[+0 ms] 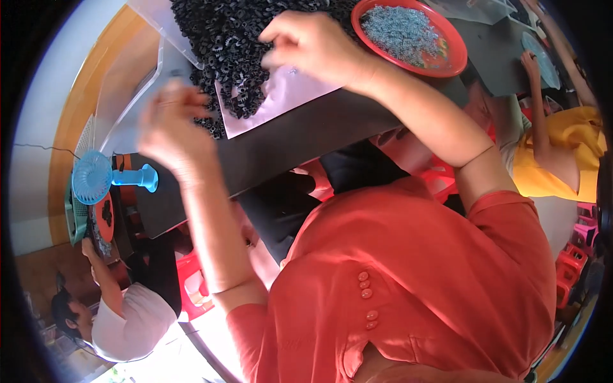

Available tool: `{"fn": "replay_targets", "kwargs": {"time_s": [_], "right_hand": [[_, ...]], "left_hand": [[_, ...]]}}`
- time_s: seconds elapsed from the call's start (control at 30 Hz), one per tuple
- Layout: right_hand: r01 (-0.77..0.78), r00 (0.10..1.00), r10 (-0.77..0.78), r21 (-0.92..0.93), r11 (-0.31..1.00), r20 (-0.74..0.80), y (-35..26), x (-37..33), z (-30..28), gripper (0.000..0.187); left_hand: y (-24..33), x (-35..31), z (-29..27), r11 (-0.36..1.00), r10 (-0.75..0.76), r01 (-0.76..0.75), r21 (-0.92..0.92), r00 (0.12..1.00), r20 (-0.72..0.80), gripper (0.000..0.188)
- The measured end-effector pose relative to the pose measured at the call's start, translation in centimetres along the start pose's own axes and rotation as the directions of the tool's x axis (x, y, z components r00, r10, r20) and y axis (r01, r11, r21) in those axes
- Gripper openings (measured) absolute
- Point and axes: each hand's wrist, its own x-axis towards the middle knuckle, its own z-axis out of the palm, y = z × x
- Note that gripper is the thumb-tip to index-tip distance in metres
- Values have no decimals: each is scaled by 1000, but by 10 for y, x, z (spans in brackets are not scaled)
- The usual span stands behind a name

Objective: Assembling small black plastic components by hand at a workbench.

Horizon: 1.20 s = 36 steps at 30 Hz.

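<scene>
Smeared by motion, my left hand (175, 121) is raised beside the left edge of a large heap of small black plastic parts (220, 48). A small dark blur shows just past its fingertips, and I cannot make out whether the fingers hold it. My right hand (310, 48) hovers over the right side of the heap and the pale pink sheet (281, 105) under it. Its fingers are bent, with a gap between the tips, and nothing shows in them. To its right, a red round tray (456, 60) holds many small silvery pieces (399, 32).
A clear plastic bin (137, 96) stands left of the heap on the dark table (287, 147). A small blue fan (92, 177) is at the table's left edge. One person in white (137, 322) works at lower left, another in yellow (562, 153) at right. Red stools (570, 271) stand at right.
</scene>
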Motion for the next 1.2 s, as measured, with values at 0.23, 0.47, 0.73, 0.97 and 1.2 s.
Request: {"fn": "replay_targets", "kwargs": {"time_s": [0.23, 0.47, 0.73, 0.97, 1.2], "right_hand": [[-232, 972, 235, 117, 966, -13, 44, 8, -43, 11], [-129, 974, 171, 256, 958, -150, 45, -9, -41, 10], [-194, 978, 209, 278, 941, -24, 56, -22, -30, 7], [-173, 983, 183, 203, 964, -31, 64, -23, -19, 7], [-227, 973, 212, 210, 951, 94, 57, -24, -10, 10]], "left_hand": [[-16, 111, -44, 715, 221, -144, 684, 975, -26, 12], [-33, 7, 56, 867, 197, -393, 306, 835, 514, 9], [-74, -28, 99, 724, 210, -597, 346, 669, 713, 13], [-65, -33, 95, 919, 19, -246, 308, 807, 590, 8], [-38, -44, 87, 992, -105, 58, 111, 866, 489, 8]]}}
